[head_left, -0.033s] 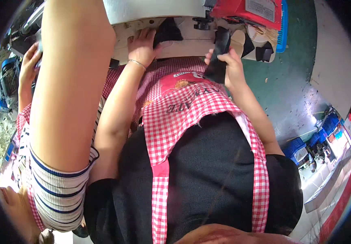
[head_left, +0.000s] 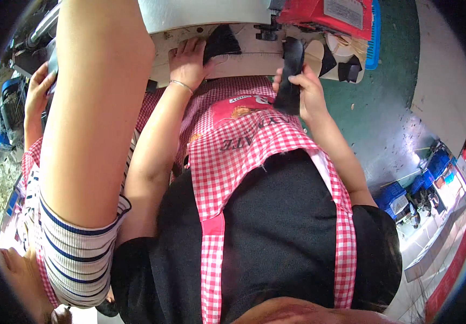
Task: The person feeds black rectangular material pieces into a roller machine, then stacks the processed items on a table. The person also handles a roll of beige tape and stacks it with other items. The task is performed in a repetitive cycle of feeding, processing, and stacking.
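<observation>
My left hand lies with its fingers stretched out on the pale worktop, a thin bracelet at the wrist. Beside its index finger and thumb is a black, roughly triangular flat piece; whether the fingers touch its edge I cannot tell. Further right, my right hand grips a long black strip between thumb and fingers. The strip stands nearly lengthwise away from me, its far end over the worktop and its near end over my red checked apron.
A large bare arm of a person in a striped top reaches across on my left. A red box-shaped object and more black pieces sit at the worktop's right end. Blue crates stand on the green floor.
The black strip in my right hand has turned slightly, its far end shifting a little to the left. My left hand stays in place.
</observation>
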Demonstrator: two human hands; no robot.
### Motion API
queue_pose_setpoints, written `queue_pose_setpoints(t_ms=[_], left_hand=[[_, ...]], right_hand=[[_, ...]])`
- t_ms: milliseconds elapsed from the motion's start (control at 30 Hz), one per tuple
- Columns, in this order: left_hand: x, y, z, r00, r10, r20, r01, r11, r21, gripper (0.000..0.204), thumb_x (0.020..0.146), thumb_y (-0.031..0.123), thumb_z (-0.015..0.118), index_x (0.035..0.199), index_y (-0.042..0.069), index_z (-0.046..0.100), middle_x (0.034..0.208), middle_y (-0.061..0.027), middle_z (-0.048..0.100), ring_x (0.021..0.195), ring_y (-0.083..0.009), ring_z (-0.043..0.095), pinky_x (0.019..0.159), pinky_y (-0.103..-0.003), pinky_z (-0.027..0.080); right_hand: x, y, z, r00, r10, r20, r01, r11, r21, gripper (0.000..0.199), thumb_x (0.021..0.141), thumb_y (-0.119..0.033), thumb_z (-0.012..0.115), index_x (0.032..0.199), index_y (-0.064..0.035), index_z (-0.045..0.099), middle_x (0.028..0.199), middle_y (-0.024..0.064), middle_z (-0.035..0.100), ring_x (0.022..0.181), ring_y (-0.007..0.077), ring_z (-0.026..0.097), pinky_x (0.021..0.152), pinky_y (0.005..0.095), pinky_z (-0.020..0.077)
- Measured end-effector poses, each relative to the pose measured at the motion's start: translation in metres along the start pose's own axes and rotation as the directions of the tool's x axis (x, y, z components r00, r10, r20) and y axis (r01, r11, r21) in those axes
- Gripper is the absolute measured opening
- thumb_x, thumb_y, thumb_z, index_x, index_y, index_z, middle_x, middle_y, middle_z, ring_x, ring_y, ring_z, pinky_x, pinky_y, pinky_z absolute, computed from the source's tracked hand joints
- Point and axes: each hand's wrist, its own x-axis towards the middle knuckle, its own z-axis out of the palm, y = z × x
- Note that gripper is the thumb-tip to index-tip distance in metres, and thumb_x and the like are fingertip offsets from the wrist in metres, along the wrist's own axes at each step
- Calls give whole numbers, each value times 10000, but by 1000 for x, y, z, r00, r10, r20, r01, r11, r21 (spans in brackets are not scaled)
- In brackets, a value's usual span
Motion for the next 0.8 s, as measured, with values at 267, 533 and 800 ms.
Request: queue_pose_setpoints(t_ms=[267,533,800], left_hand=[[-8,21,-86,983,-35,-180,-30,939,-343,483,863,332,754,1251,66,646,1246,-131,640,1156,-338,601,978,-437,454],[-17,57,-266,896,179,-407,-301,918,-259,528,790,139,794,1285,60,629,1315,-172,586,1192,-359,582,994,-461,480],[-45,15,-259,986,-131,-100,18,686,-728,438,776,68,829,1191,27,696,1006,-131,674,924,-263,670,864,-328,528]], right_hand=[[-34,-77,60,906,-52,420,69,997,-25,542,868,-73,519,1390,19,405,1073,172,643,790,160,591,756,294,512],[23,-105,145,441,163,883,720,523,-456,528,806,-151,682,1295,11,568,1145,178,674,1086,294,640,966,393,489],[26,-140,197,531,392,751,682,328,-654,368,930,-271,651,1181,-2,642,1099,191,706,1038,299,684,902,399,526]])
